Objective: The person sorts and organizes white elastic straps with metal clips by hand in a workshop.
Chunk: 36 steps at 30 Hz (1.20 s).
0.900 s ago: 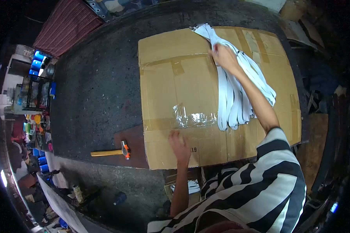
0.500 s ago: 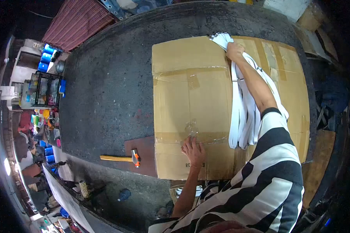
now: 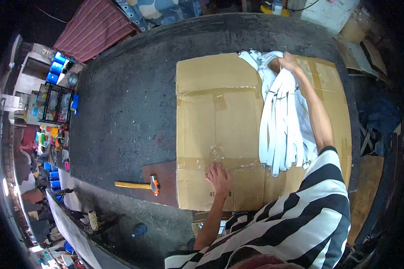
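Note:
My right hand (image 3: 290, 62) is closed on a bundle of long white straps (image 3: 283, 121) near the far edge of a flat cardboard sheet (image 3: 220, 121). From the hand, the straps hang down over the cardboard in loose loops, and their gathered far ends fan out to its left. Thin dark lines show between some of the straps. My left hand (image 3: 219, 180) rests on the near part of the cardboard with its fingers spread, below a patch of clear tape. It holds nothing.
A hammer (image 3: 139, 185) with a wooden handle lies left of the cardboard, partly on a brown board (image 3: 166, 179). Beneath everything is a dark worktable (image 3: 121, 107). A black crate (image 3: 56, 104) stands beyond its left edge. Wooden boards (image 3: 368, 193) lie to the right.
My right hand has shifted right with the straps, which are now more lifted and bunched. My left hand stays on the cardboard. The camera view has tilted slightly.

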Tool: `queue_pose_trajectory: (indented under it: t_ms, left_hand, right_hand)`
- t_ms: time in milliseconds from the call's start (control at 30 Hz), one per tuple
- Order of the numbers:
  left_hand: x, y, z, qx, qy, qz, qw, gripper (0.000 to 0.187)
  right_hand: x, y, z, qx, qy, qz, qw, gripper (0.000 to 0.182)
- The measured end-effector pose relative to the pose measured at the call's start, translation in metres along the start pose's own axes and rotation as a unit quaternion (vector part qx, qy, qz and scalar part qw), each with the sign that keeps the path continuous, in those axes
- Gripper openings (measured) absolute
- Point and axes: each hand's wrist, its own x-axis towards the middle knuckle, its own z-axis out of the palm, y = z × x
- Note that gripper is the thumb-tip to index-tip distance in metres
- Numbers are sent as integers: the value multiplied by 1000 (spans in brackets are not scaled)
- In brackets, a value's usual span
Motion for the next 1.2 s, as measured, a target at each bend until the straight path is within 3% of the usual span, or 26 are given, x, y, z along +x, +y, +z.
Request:
queue_pose_trajectory:
  t_ms: [100, 167, 200, 267, 333, 400, 467, 533, 567, 600, 667, 733, 800, 867, 1000, 1067, 1133, 1167, 1200]
  left_hand:
    - [6, 3, -8, -38, 6, -16, 999, 36]
    - [13, 2, -14, -168, -12, -19, 985, 26]
    - [23, 18, -33, -172, -7, -11, 985, 26]
    - [50, 82, -104, -322, -56, 6, 945, 18]
    - [62, 134, -155, -352, -47, 137, 925, 17]
    - [64, 186, -215, -372, -92, 229, 895, 19]
    - [59, 221, -252, -395, -100, 361, 839, 22]
    - [52, 246, -281, -423, -106, 405, 804, 40]
    - [51, 257, -290, -425, -44, 422, 800, 51]
    - [51, 266, -300, -425, 18, 436, 793, 61]
    - [46, 280, -336, -454, 32, 419, 786, 81]
    - [34, 286, -373, -507, 63, 410, 756, 89]
    - [24, 280, -400, -520, 76, 352, 775, 97]
    - [20, 261, -416, -629, 8, 355, 691, 93]
    - [-8, 220, -462, -663, 171, 460, 565, 88]
    - [-35, 191, -483, -683, 178, 475, 526, 87]
    - [-80, 160, -505, -644, 207, 408, 613, 64]
    - [-91, 142, -513, -456, 385, 412, 688, 26]
    - [-134, 141, -528, -526, 311, 395, 686, 18]
  right_hand:
    - [-86, -34, -70, 16, 38, -7, 999, 70]
    - [-106, -27, -96, 27, 110, -59, 992, 72]
    - [-121, -32, -116, 27, 120, -60, 991, 72]
    - [-177, -61, -168, 18, 109, -84, 990, 66]
    - [-223, -80, -206, 14, 131, -148, 980, 52]
    - [-275, -109, -243, 5, 144, -148, 978, 57]
    - [-296, -111, -271, -18, 164, -191, 968, 39]
    - [-323, -123, -301, 19, 100, -384, 918, 24]
    - [-334, -134, -307, 52, 107, -456, 882, 14]
    - [-355, -151, -320, 73, 71, -482, 870, 14]
    - [-387, -183, -337, 94, -20, -504, 858, 15]
    - [-420, -212, -343, 82, -43, -550, 830, 16]
    - [-449, -240, -336, 112, -62, -582, 803, 14]
    - [-480, -263, -322, 143, -91, -609, 775, 13]
    - [-550, -291, -278, 203, -166, -622, 738, 14]
    - [-584, -302, -250, 222, -255, -616, 711, 15]
    - [-618, -307, -212, 303, -317, -599, 670, 16]
    - [-628, -310, -196, 300, -357, -597, 653, 16]
    - [-640, -313, -182, 297, -395, -592, 636, 16]
